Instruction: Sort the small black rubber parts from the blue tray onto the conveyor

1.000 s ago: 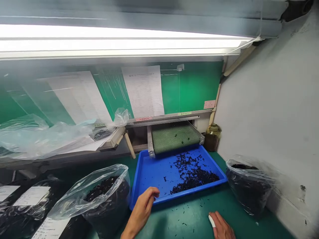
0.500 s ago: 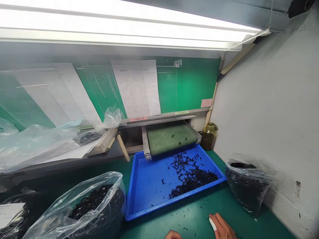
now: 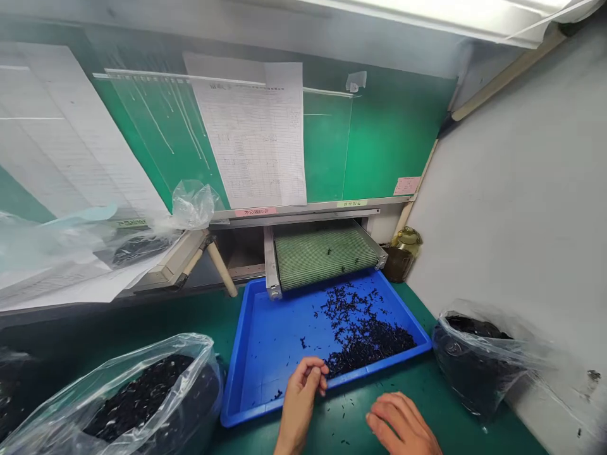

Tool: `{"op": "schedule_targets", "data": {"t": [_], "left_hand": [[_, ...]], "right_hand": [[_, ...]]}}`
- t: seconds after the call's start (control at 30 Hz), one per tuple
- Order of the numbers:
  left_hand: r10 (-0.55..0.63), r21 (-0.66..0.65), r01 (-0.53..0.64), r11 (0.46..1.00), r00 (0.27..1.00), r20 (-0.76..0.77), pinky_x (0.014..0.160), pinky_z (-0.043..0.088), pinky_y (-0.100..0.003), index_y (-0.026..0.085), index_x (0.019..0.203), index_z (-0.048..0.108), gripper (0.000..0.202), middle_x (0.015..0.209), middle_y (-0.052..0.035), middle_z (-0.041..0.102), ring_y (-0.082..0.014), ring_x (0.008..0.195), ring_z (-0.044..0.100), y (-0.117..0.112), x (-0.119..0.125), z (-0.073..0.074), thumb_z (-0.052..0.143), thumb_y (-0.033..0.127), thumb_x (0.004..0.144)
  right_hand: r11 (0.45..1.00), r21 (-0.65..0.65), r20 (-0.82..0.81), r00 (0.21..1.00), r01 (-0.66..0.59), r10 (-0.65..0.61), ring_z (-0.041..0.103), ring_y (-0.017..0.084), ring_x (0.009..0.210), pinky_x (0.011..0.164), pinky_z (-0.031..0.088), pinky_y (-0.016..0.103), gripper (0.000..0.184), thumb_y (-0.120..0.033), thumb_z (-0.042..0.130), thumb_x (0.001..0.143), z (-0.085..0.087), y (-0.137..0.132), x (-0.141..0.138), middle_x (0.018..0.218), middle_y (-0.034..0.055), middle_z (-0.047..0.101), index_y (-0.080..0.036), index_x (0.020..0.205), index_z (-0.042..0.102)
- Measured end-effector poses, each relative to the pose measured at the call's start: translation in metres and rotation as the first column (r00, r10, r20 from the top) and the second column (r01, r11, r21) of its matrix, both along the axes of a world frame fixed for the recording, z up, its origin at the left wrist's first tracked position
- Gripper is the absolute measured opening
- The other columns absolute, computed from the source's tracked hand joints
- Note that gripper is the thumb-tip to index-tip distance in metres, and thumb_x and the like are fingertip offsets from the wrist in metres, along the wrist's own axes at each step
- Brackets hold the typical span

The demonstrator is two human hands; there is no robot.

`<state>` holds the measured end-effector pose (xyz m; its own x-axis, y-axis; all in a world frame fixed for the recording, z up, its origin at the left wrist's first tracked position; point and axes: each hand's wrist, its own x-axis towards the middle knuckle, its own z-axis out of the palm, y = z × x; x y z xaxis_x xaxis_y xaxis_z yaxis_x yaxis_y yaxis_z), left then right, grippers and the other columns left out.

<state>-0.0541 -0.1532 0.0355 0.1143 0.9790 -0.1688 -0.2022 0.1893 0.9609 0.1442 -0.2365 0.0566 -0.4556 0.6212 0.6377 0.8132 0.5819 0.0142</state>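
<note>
A blue tray [image 3: 265, 328] lies on the green table under the end of a small green conveyor belt [image 3: 325, 254]. A heap of small black parts [image 3: 367, 338] fills its right half. My left hand [image 3: 301, 395] reaches over the tray's near rim, fingers curled in a pinch at the edge of the black heap; what they hold is too small to see. My right hand [image 3: 401, 426] rests on the table in front of the tray with fingers bent downward, close to several stray black parts.
A clear plastic bag of black parts [image 3: 137, 401] stands at the left, another bag [image 3: 474, 360] at the right by the grey wall. A brown jar [image 3: 401, 253] sits beside the conveyor. Paper sheets [image 3: 256, 133] hang on the green back panel.
My left hand has come back up from the bottom edge and now pinches at the tray's near rim. My right hand has shifted a little left. The view has tilted downward.
</note>
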Motion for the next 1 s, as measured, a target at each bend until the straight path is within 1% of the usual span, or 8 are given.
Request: {"op": "schedule_targets", "data": {"t": [0.07, 0.13, 0.33, 0.53, 0.67, 0.83, 0.9, 1.0], "left_hand": [[0.01, -0.003, -0.01, 1.0, 1.0, 0.006, 0.056, 0.042, -0.023, 0.017, 0.083, 0.061, 0.031, 0.075, -0.0025, 0.063, -0.0112, 0.058, 0.05, 0.016, 0.004, 0.0, 0.063, 0.046, 0.072], [0.024, -0.015, -0.024, 1.0, 1.0, 0.018, 0.054, 0.041, -0.022, 0.017, 0.082, 0.06, 0.029, 0.074, -0.002, 0.062, -0.0107, 0.056, 0.05, 0.033, 0.009, -0.003, 0.063, 0.044, 0.071], [0.03, -0.044, -0.028, 0.999, 0.998, 0.051, 0.051, 0.04, -0.021, 0.016, 0.08, 0.058, 0.025, 0.073, -0.002, 0.062, -0.0099, 0.054, 0.05, 0.078, 0.018, -0.016, 0.061, 0.038, 0.068], [-0.068, -0.047, 0.068, 0.997, 0.998, 0.011, 0.05, 0.038, -0.021, 0.017, 0.078, 0.056, 0.02, 0.072, -0.0011, 0.062, -0.009, 0.054, 0.051, 0.119, 0.035, -0.03, 0.057, 0.033, 0.068], [-0.124, -0.068, 0.125, 0.99, 0.992, 0.013, 0.048, 0.036, -0.02, 0.017, 0.076, 0.055, 0.015, 0.068, -0.0001, 0.061, -0.0086, 0.052, 0.05, 0.14, 0.052, -0.039, 0.056, 0.029, 0.067], [-0.194, -0.105, 0.196, 0.975, 0.98, 0.033, 0.046, 0.034, -0.02, 0.016, 0.072, 0.055, 0.007, 0.064, 0.0002, 0.061, -0.0088, 0.05, 0.05, 0.162, 0.067, -0.048, 0.056, 0.021, 0.067], [-0.183, -0.136, 0.187, 0.973, 0.982, 0.043, 0.046, 0.033, -0.02, 0.016, 0.071, 0.054, 0.006, 0.063, 0.0006, 0.061, -0.0082, 0.049, 0.049, 0.17, 0.066, -0.053, 0.056, 0.02, 0.067], [-0.15, -0.171, 0.158, 0.973, 0.987, 0.06, 0.045, 0.031, -0.019, 0.017, 0.072, 0.053, 0.009, 0.065, 0.0012, 0.059, -0.0067, 0.048, 0.045, 0.177, 0.059, -0.061, 0.056, 0.023, 0.067]], "right_hand": [[0.998, -0.034, -0.037, 0.998, -0.055, 0.054, 0.058, 0.015, 0.08, 0.078, 0.048, 0.029, 0.021, -0.011, 0.041, 0.088, 0.018, 0.015, -0.005, 0.081, 0.0018, 0.066, -0.021, 0.092, 0.059], [0.994, -0.087, -0.08, 0.995, -0.066, 0.059, 0.057, 0.015, 0.087, 0.079, 0.048, 0.029, 0.026, -0.009, 0.036, 0.087, 0.021, 0.028, -0.007, 0.087, 0.0039, 0.065, -0.02, 0.094, 0.059], [0.98, -0.199, -0.049, 0.999, 0.0, -0.01, 0.055, 0.016, 0.086, 0.076, 0.047, 0.029, 0.036, 0.0, 0.03, 0.082, -0.011, 0.062, 0.012, 0.085, 0.0046, 0.06, -0.019, 0.091, 0.059], [0.928, -0.261, 0.086, 0.964, 0.265, -0.251, 0.059, 0.016, 0.068, 0.055, 0.048, 0.023, 0.034, -0.006, 0.035, 0.081, -0.027, 0.085, 0.026, 0.083, 0.0046, 0.058, -0.02, 0.103, 0.057], [0.88, -0.32, 0.016, 0.931, 0.351, -0.365, 0.065, 0.014, 0.072, 0.059, 0.051, 0.02, 0.035, -0.011, 0.035, 0.081, -0.061, 0.085, 0.043, 0.095, 0.006, 0.062, -0.021, 0.106, 0.058], [0.831, -0.309, -0.014, 0.871, 0.463, -0.491, 0.068, 0.017, 0.076, 0.056, 0.053, 0.02, 0.028, -0.028, 0.039, 0.086, -0.104, 0.076, 0.095, 0.095, 0.0057, 0.067, -0.024, 0.108, 0.057], [0.776, -0.356, -0.004, 0.829, 0.521, -0.559, 0.068, 0.018, 0.079, 0.058, 0.054, 0.022, 0.027, -0.033, 0.04, 0.087, -0.106, 0.074, 0.112, 0.098, 0.0062, 0.068, -0.024, 0.106, 0.056], [0.707, -0.43, 0.015, 0.788, 0.561, -0.616, 0.068, 0.019, 0.08, 0.059, 0.054, 0.024, 0.032, -0.039, 0.038, 0.088, -0.092, 0.074, 0.122, 0.103, 0.0073, 0.067, -0.023, 0.11, 0.054]]}}
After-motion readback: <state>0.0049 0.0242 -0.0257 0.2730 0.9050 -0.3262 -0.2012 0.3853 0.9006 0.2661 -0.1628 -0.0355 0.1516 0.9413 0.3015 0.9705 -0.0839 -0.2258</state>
